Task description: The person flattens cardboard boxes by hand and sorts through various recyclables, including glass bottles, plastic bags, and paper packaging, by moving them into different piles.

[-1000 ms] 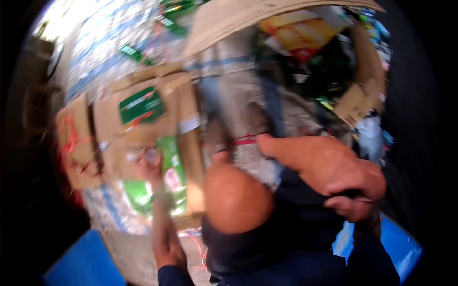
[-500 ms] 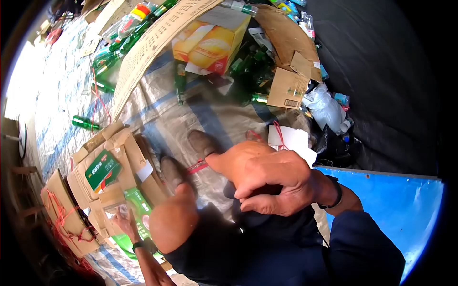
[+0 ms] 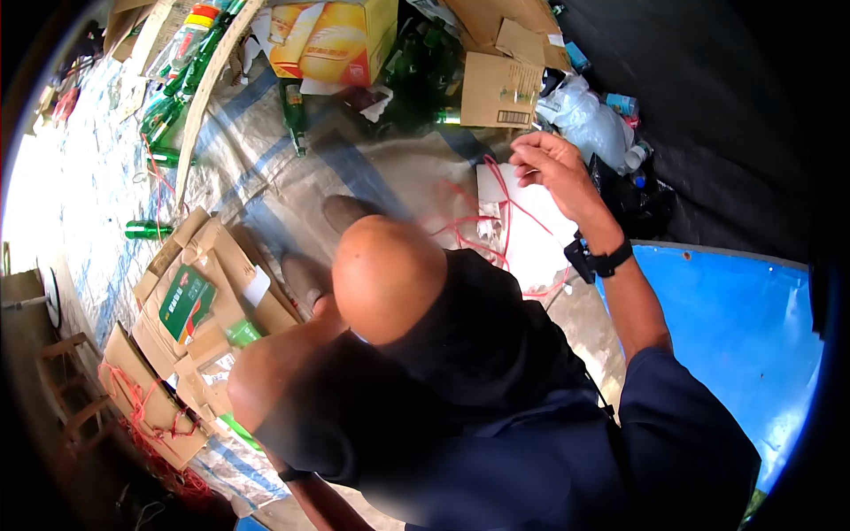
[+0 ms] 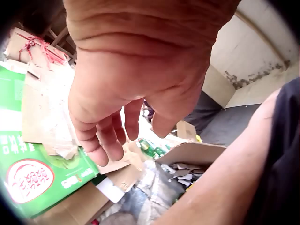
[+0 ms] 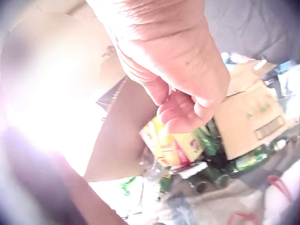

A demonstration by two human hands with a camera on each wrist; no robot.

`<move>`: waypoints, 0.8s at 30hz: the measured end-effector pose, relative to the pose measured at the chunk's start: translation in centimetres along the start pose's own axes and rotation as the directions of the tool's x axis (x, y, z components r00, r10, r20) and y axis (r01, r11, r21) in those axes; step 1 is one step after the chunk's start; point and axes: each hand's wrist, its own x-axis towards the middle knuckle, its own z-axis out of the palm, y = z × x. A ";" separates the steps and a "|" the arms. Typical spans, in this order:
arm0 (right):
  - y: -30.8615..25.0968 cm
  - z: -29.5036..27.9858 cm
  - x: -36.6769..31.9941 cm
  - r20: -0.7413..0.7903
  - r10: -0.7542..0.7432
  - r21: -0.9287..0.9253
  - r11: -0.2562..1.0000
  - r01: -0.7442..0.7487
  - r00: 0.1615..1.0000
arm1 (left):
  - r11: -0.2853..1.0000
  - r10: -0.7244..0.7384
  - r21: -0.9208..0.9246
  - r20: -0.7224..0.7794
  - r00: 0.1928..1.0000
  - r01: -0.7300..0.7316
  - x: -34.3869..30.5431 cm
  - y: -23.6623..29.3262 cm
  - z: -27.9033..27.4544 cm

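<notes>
My right hand (image 3: 558, 177) reaches out over a white sheet (image 3: 531, 212) with red string (image 3: 505, 190) across it. Its fingers are loosely bent and nothing shows between them, as the right wrist view also has it. My left hand (image 4: 136, 79) hangs with relaxed, spread fingers near flattened cardboard (image 4: 47, 108) and a green printed carton (image 4: 28, 173); it holds nothing visible. In the head view the knee hides this hand. The stack of flattened cardboard (image 3: 155, 327), with a dark green printed panel (image 3: 187, 303), lies beside the left foot.
Green bottles (image 3: 295, 115) lie around a yellow printed box (image 3: 332, 40) ahead. An open cardboard piece (image 3: 500, 88) and a pale plastic bag (image 3: 598, 124) are at the right. A blue panel (image 3: 726, 345) stands beside the right arm. Tied cardboard (image 3: 142, 407) leans at far left.
My right hand has moved from above the knee outward to the white sheet, its fingers loosening. My left hand has gone from the cardboard's top to behind the knee. The head view has swung right.
</notes>
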 end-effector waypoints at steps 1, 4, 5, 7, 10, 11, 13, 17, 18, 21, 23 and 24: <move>2.1 -2.5 0.5 -0.062 0.026 -0.028 0.999 -0.027 0.998 | 1.000 0.023 -0.012 -0.002 1.000 -0.023 -1.0 2.2 -0.3; 7.0 -8.6 1.3 -0.130 0.170 0.078 0.984 -0.161 0.977 | 0.992 0.115 -0.049 -0.016 0.993 -0.116 -3.8 9.5 -1.0; 8.2 -10.2 1.4 -0.160 0.225 0.095 0.973 -0.212 0.961 | 0.987 0.149 -0.053 -0.020 0.989 -0.150 -4.4 11.9 -1.0; 11.0 -12.8 1.7 -0.188 0.286 0.121 0.956 -0.267 0.940 | 0.976 0.211 -0.041 -0.034 0.977 -0.212 -5.6 16.4 -1.2; 13.5 -15.0 2.4 -0.186 0.356 0.174 0.929 -0.326 0.916 | 0.954 0.273 -0.138 0.041 0.961 -0.265 -7.6 22.7 -0.3; 13.6 -15.2 2.5 -0.178 0.376 0.191 0.920 -0.343 0.909 | 0.931 0.310 -0.238 0.113 0.944 -0.277 -8.1 24.1 -0.2; 14.3 -15.8 3.6 -0.168 0.387 0.211 0.913 -0.350 0.907 | 0.905 0.423 -0.156 0.213 0.881 -0.396 -9.7 26.4 0.0; 14.2 -16.0 6.6 -0.177 0.371 0.211 0.919 -0.333 0.911 | 0.732 0.645 0.100 0.217 0.733 -0.674 -9.8 27.9 0.5; 14.1 -15.9 7.6 -0.201 0.346 0.187 0.932 -0.311 0.916 | 0.643 0.656 0.251 0.308 0.689 -0.724 -9.7 28.6 0.9; 13.7 -15.6 10.5 -0.236 0.309 0.139 0.949 -0.283 0.921 | 0.438 0.692 0.461 0.376 0.616 -0.772 -9.2 29.3 2.6; 13.1 -15.1 12.2 -0.307 0.327 0.108 0.945 -0.309 0.894 | 0.441 0.694 0.451 0.376 0.614 -0.776 -8.6 28.9 2.4; 13.1 -15.1 13.3 -0.341 0.319 0.108 0.948 -0.300 0.884 | 0.447 0.688 0.454 0.376 0.620 -0.771 -8.5 29.1 2.5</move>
